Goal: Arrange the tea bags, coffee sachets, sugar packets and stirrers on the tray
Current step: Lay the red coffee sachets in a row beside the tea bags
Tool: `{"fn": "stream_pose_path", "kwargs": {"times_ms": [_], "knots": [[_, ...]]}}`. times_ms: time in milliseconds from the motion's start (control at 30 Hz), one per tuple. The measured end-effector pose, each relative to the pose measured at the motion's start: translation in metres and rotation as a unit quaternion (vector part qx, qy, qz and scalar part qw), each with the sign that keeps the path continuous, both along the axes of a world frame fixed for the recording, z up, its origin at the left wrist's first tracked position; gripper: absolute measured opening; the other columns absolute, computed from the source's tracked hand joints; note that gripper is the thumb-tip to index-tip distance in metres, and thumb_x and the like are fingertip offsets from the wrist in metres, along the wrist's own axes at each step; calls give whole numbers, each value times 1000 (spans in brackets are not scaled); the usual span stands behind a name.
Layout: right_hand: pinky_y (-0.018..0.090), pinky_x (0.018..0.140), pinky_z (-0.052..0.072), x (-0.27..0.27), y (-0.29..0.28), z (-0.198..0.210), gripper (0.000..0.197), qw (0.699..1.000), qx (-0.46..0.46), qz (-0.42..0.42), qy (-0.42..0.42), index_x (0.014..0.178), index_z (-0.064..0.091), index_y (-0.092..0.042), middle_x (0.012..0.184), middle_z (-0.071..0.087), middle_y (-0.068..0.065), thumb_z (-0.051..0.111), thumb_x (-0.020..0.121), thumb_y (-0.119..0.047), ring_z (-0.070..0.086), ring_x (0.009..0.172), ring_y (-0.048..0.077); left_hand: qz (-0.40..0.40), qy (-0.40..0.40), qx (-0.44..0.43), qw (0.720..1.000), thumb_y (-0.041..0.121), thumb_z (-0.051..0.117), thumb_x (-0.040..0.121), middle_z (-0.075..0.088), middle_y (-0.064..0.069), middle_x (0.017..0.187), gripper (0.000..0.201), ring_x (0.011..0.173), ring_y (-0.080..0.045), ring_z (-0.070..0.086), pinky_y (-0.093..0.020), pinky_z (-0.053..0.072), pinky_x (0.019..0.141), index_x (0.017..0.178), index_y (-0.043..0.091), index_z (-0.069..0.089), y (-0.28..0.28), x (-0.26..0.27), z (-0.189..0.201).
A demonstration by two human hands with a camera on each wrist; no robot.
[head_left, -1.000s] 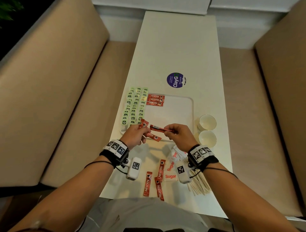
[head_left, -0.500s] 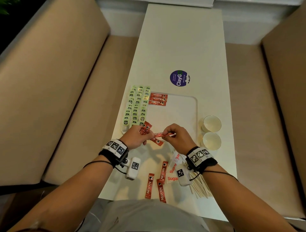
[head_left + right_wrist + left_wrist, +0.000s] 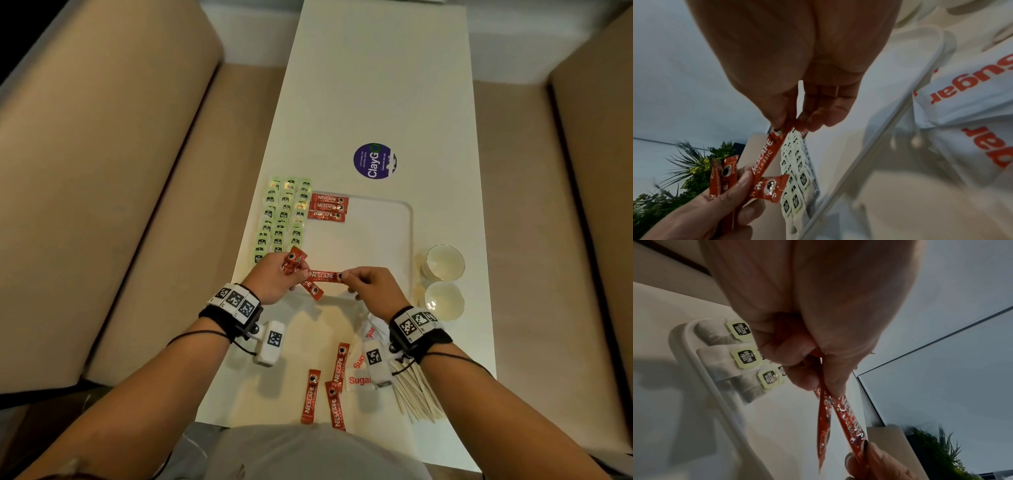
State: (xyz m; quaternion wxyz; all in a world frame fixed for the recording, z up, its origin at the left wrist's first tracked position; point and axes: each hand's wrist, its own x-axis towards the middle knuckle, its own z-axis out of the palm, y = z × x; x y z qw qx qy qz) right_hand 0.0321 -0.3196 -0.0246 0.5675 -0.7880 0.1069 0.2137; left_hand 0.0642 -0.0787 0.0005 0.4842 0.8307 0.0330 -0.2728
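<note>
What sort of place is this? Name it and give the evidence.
Probably a café or office pantry booth: padded beige bench seats flank a narrow white table, which carries a ClayGo clean-up sticker and a serving tray.

Three coffee sachets [image 3: 329,207] are counted in a stack at the far end of the tray [image 3: 394,240], just beside the tea bags [image 3: 284,219]. The tea bags are laid in three columns along the tray's left edge; about ten can be made out in each, though an exact count cannot be told. Three more coffee sachets [image 3: 327,390] are counted near the surface's [image 3: 376,85] near edge. At least three held sachets [image 3: 308,274] are seen between the two hands. Two cups [image 3: 444,281] are counted by the surface's right edge. Sugar packets [image 3: 359,371] and stirrers [image 3: 416,397] lie piled; their numbers cannot be told. One round sticker [image 3: 374,161] is counted.
</note>
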Motion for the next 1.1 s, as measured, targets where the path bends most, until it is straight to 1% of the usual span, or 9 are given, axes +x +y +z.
{"fn": "stream_pose_path", "kwargs": {"times_ms": [133,233,367,567,667,733,833,933,1100], "knots": [[26,67,55,15,1,-2,10,1000,14,-12,3,95,77,-18,84,75,2,67,98,-19,65,69,7,25,-5,3,1000,24,64,97,69,-11,75,12,58,-7,58,-28,49,66,87,20,67,-1,11,-1],[29,66,55,36,-1,-8,8,998,12,-62,1,95,73,-16,88,75,10,67,98,-18,64,70,12,81,5,13,997,18,58,100,66,1,74,11,56,-6,58,-20,43,55,98,14,69,0,23,-4],[32,66,56,68,-5,-17,16,992,-8,-123,22,90,71,-16,82,71,12,59,101,-18,63,69,19,107,11,17,994,13,58,99,68,1,79,12,59,-12,61,-16,40,47,102,15,69,5,33,-9],[18,50,52,107,4,-33,21,992,-50,-106,51,89,73,-5,71,67,9,60,101,-16,60,57,18,116,23,13,993,15,58,99,72,-7,87,13,61,-12,62,-21,41,51,100,19,70,11,36,-17],[33,65,56,119,11,-45,33,990,-102,-82,56,66,74,-12,63,69,10,67,96,-24,61,56,18,121,30,5,992,14,57,99,71,-3,89,14,59,-11,61,-17,40,49,103,15,70,13,35,-19],[36,70,58,126,16,-51,34,986,-121,-93,61,61,73,-14,66,73,10,72,92,-29,64,61,20,121,33,2,992,14,57,99,73,-4,94,14,60,-11,61,-17,41,49,104,15,70,15,36,-22],[31,68,56,134,20,-53,30,983,-145,-98,59,67,77,-13,70,74,9,75,90,-32,64,65,18,123,33,-4,992,15,58,100,73,-3,97,13,60,-10,61,-18,40,50,104,15,70,18,36,-24],[25,59,48,138,22,-53,30,981,-155,-103,56,75,78,-6,76,75,14,72,92,-31,59,62,18,126,34,-7,991,15,57,100,71,2,91,13,59,-11,60,-15,40,48,104,14,70,18,37,-22],[25,57,44,140,24,-55,37,978,-169,-109,59,79,76,2,67,67,19,70,92,-32,53,60,20,126,38,-12,991,15,58,100,70,4,88,14,58,-9,59,-15,40,47,107,14,70,18,35,-23]]}}
